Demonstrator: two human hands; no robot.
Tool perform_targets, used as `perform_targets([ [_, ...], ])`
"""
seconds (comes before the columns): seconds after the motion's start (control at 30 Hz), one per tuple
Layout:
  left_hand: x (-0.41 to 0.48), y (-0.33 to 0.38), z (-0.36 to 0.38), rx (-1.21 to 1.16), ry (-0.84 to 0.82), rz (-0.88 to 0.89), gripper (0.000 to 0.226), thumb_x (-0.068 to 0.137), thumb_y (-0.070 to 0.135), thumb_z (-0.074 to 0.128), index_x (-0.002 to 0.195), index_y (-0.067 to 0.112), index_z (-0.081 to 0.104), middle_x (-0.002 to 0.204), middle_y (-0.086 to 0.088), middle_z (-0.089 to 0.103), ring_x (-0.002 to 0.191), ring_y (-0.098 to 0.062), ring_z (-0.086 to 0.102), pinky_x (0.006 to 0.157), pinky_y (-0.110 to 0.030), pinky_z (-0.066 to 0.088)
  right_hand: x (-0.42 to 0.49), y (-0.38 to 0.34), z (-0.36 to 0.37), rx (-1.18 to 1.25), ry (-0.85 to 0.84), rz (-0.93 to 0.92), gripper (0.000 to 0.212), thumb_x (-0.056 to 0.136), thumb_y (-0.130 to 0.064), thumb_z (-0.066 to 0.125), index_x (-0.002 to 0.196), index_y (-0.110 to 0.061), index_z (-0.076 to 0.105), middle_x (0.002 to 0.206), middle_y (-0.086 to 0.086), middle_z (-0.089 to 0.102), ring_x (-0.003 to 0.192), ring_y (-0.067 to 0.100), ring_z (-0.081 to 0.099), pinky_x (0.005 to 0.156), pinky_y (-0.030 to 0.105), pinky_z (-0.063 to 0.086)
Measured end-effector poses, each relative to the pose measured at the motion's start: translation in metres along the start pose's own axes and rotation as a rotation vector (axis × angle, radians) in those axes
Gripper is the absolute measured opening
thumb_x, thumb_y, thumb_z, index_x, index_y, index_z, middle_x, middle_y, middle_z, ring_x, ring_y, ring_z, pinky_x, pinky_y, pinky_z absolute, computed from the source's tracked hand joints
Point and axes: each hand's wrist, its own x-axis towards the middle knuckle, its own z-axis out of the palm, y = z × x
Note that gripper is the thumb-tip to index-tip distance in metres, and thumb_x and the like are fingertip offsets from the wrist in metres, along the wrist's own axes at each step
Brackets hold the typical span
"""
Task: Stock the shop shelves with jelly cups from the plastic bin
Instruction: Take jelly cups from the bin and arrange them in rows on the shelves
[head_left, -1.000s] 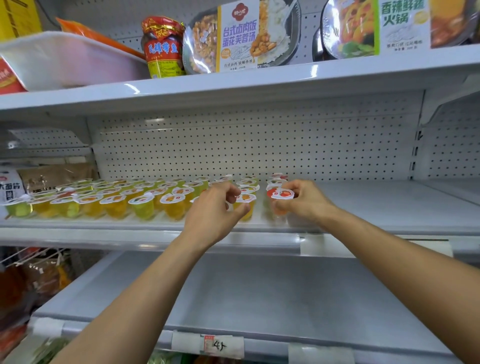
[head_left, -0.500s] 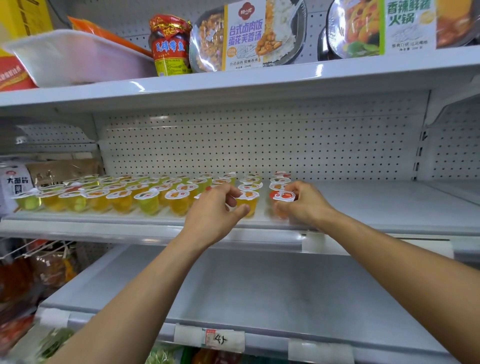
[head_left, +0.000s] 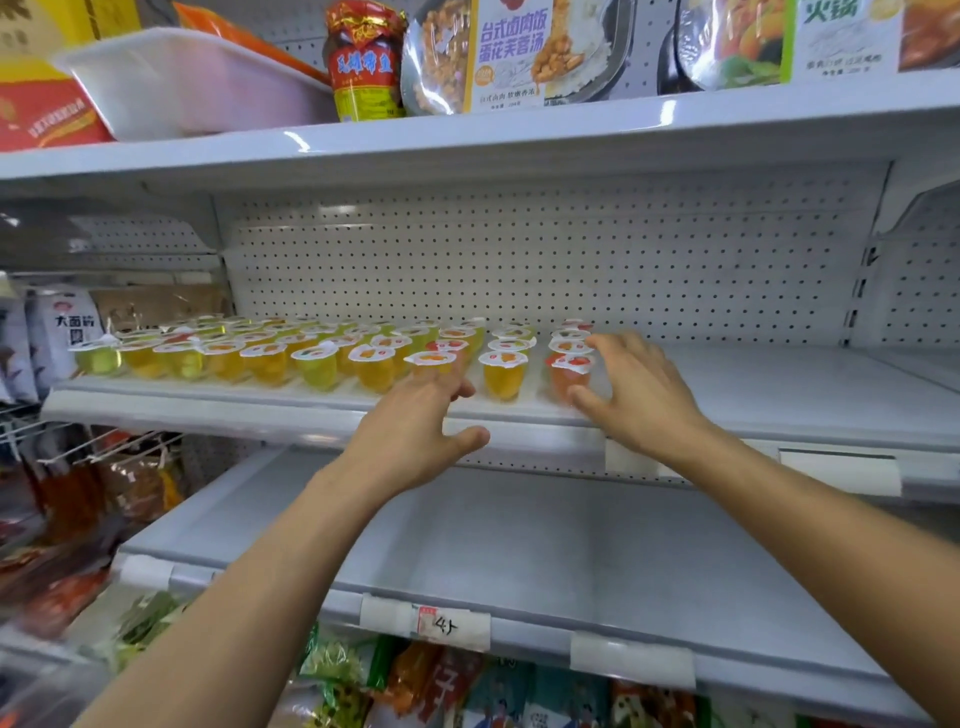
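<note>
- Centre of the frame: left hand (head_left: 410, 441), fingers loose and spread, thumb out to the right, holding nothing; fingertips blurred just in front of the front row of cups; touching or not, cannot tell.
- Right of centre: right hand (head_left: 641, 400), wide open, fingers fanned, holding nothing; thumb tip low beside the red jelly cup (head_left: 569, 376), fingers raised beside the rightmost column of cups; contact unclear.
- Left and middle of the frame, on the middle shelf (head_left: 234, 410): jelly cups (head_left: 270, 358) upright in rows, mostly yellow and green, sealed with white lids; yellow jelly cup (head_left: 503, 376) in the front row between the two hands, apart from its neighbours on both sides.
- Upper left, on the top shelf (head_left: 519, 140): white plastic bin (head_left: 182, 88), tilted; inside out of sight.
- Just right of the bin: red-and-yellow jar (head_left: 366, 62); further right, boxed meals (head_left: 519, 52).
- Behind the cups: white pegboard (head_left: 519, 260).
- Lower half: grey lower shelf (head_left: 519, 545), price label (head_left: 452, 626) on its front edge; snack packets (head_left: 441, 686) along the bottom.
</note>
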Motion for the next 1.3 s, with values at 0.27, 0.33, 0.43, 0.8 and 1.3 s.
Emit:
perform_targets([
  [0.27,-0.082,-0.048,-0.003,0.069,0.078,-0.070,0.049,0.087,0.045,0.064,0.131,0.031,0.050,0.129,0.006,0.054,0.111,-0.018,0.058,0.087,-0.041,0.052,-0.056,-0.066,0.026,0.062,-0.009,-0.438,0.051,0.087,-0.025,0.065,0.135,-0.018,0.050,0.130,0.005,0.056,0.118,0.026,0.051,0.095,0.038,0.041],
  [0.33,-0.102,-0.070,-0.009,0.111,0.099,-0.120,0.050,0.088,0.045,0.063,0.134,0.030,0.048,0.130,0.005,0.055,0.110,-0.019,0.059,0.085,-0.041,0.052,-0.063,-0.094,0.043,0.113,-0.059,-0.486,0.052,0.088,-0.026,0.063,0.138,-0.020,0.046,0.131,0.002,0.055,0.118,0.023,0.051,0.095,0.037,0.040],
  [0.43,-0.131,-0.114,-0.023,0.190,0.083,-0.216,0.052,0.090,0.046,0.058,0.137,0.028,0.045,0.128,0.004,0.055,0.107,-0.019,0.060,0.081,-0.037,0.051,-0.066,-0.142,0.075,0.174,-0.144,-0.554,0.054,0.091,-0.030,0.059,0.141,-0.023,0.039,0.133,0.000,0.053,0.119,0.021,0.049,0.096,0.036,0.040],
  [0.8,-0.254,-0.368,-0.060,0.148,-0.157,-0.628,0.050,0.088,0.047,0.062,0.132,0.026,0.051,0.121,0.004,0.061,0.104,-0.018,0.060,0.086,-0.038,0.051,-0.063,-0.385,0.262,0.262,-0.574,-0.687,0.039,0.091,-0.039,0.058,0.127,-0.026,0.050,0.123,-0.003,0.058,0.108,0.021,0.055,0.084,0.038,0.049],
  [1.3,-0.361,-0.614,0.081,-0.381,-0.478,-1.025,0.031,0.088,0.024,0.068,0.118,0.016,0.063,0.106,-0.002,0.066,0.091,-0.019,0.060,0.085,-0.032,0.051,-0.111,-0.502,0.556,0.116,-1.230,-0.584,0.028,0.090,-0.031,0.059,0.114,-0.017,0.057,0.108,0.003,0.061,0.097,0.023,0.059,0.083,0.039,0.050],
])
